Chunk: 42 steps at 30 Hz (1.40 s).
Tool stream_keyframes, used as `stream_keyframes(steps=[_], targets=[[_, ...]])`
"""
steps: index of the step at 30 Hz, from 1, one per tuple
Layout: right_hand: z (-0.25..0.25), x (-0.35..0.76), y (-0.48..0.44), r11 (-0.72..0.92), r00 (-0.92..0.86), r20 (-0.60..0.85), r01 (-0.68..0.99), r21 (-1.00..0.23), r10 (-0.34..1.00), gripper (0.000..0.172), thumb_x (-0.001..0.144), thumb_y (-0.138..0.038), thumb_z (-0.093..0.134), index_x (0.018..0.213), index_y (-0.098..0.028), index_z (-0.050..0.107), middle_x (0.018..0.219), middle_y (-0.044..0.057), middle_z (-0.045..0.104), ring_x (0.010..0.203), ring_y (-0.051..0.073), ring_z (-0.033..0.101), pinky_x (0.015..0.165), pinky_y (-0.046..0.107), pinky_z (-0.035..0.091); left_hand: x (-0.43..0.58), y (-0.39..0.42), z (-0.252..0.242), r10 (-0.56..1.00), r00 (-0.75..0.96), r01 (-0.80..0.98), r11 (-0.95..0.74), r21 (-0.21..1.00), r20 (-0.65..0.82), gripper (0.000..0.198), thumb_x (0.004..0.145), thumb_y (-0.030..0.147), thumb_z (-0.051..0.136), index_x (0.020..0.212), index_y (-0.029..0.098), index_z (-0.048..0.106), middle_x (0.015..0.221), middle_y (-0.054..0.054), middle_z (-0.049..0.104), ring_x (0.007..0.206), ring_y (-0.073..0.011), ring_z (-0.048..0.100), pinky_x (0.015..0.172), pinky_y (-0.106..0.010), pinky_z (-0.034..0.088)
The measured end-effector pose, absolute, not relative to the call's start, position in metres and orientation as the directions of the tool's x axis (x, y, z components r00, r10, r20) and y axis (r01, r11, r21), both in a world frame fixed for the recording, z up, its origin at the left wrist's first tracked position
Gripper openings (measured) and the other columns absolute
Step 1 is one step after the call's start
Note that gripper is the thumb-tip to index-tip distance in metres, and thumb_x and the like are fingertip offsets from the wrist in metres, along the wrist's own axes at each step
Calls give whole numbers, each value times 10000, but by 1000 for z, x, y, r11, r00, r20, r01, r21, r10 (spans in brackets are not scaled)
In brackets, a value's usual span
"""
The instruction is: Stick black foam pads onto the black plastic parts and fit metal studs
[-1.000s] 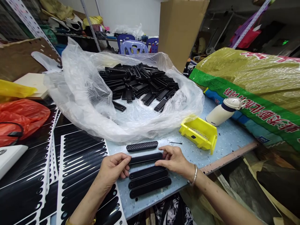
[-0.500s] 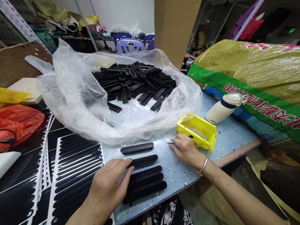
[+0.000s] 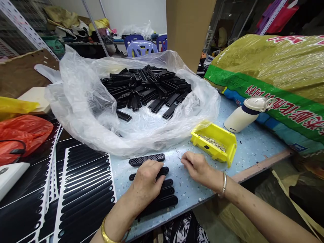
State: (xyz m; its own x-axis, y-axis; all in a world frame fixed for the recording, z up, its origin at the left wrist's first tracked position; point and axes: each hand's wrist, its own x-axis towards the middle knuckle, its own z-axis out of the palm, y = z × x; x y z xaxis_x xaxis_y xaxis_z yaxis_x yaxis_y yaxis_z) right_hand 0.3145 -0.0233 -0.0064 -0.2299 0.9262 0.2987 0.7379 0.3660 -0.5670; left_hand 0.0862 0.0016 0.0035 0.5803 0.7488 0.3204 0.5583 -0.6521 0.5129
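Observation:
My left hand (image 3: pixel 148 180) is over a long black plastic bar (image 3: pixel 162 171) with rounded ends, its fingers and thumb closed about the bar near the right end. Below it more black bars (image 3: pixel 168 199) lie side by side, partly covered by that hand. Behind stands a bar with a lattice face (image 3: pixel 146 159), lying on the table. My right hand (image 3: pixel 196 165) is closed in a pinch on a thin, pointed piece (image 3: pixel 179 157); only its tip shows, so its kind is unclear. Just beyond that hand is a yellow bin (image 3: pixel 229 153) holding many tiny silvery pieces (image 3: pixel 212 143).
A clear plastic bag (image 3: pixel 86 118) lies spread open with a heap of black bars (image 3: pixel 146 84). Sheets of black strips (image 3: pixel 86 189) lie to the left, near a red bag (image 3: pixel 25 135). A white bottle (image 3: pixel 239 118) and a large green-and-yellow sack (image 3: pixel 278 67) are at right.
My left hand has moved right along the black bar, from its left end toward its right end. My right hand has shifted slightly and turned, still pinching the thin piece.

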Motion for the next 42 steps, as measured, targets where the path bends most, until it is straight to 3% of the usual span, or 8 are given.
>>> stream_keyframes(steps=[3, 7, 9, 18, 33, 42], targets=[[1, 303, -38, 358, -209, 291, 589, -724, 933, 211, 857, -129, 543, 1054, -114, 616, 685, 11, 600, 594, 129, 554, 576, 244, 428, 88, 2, 0, 758, 577, 558, -638, 531, 304, 239, 739, 86, 640, 974, 125, 668, 880, -103, 711, 819, -238, 649, 741, -384, 547], [7, 289, -45, 345, -201, 281, 514, -785, 938, 112, 839, -124, 576, 860, -136, 685, 672, 22, 599, 615, 128, 569, 575, 235, 433, 88, 2, -2, 767, 579, 553, -619, 557, 277, 156, 775, 91, 605, 905, 135, 678, 829, -92, 704, 781, -230, 644, 709, -371, 542], [9, 285, -45, 345, -187, 290, 538, -769, 939, 145, 841, -114, 559, 768, -136, 682, 640, 22, 584, 605, 128, 559, 566, 237, 416, 88, 2, -2, 772, 576, 555, -612, 563, 270, 133, 778, 91, 599, 873, 144, 676, 809, -85, 699, 768, -228, 639, 697, -366, 535], [5, 275, -41, 353, -183, 313, 654, -669, 932, 187, 825, -131, 527, 694, -137, 661, 600, 17, 533, 561, 129, 520, 531, 252, 356, 88, 0, -1, 787, 566, 553, -583, 595, 246, 143, 774, 88, 569, 853, 164, 661, 798, -68, 684, 758, -217, 619, 698, -363, 518], [10, 272, -28, 354, -259, 243, 638, -684, 935, 196, 828, -127, 532, 728, -153, 698, 608, 0, 486, 580, 125, 489, 537, 243, 339, 87, 0, -3, 792, 584, 538, -540, 647, 175, 121, 807, 93, 560, 828, 171, 650, 801, -64, 648, 785, -214, 574, 728, -376, 500], [3, 270, -30, 384, -258, 286, 653, -652, 923, 214, 858, -136, 512, 728, -156, 681, 607, 7, 502, 577, 127, 494, 532, 241, 340, 87, 0, -1, 799, 574, 545, -536, 644, 180, 125, 814, 101, 553, 838, 173, 652, 796, -63, 647, 778, -213, 579, 720, -371, 503]])
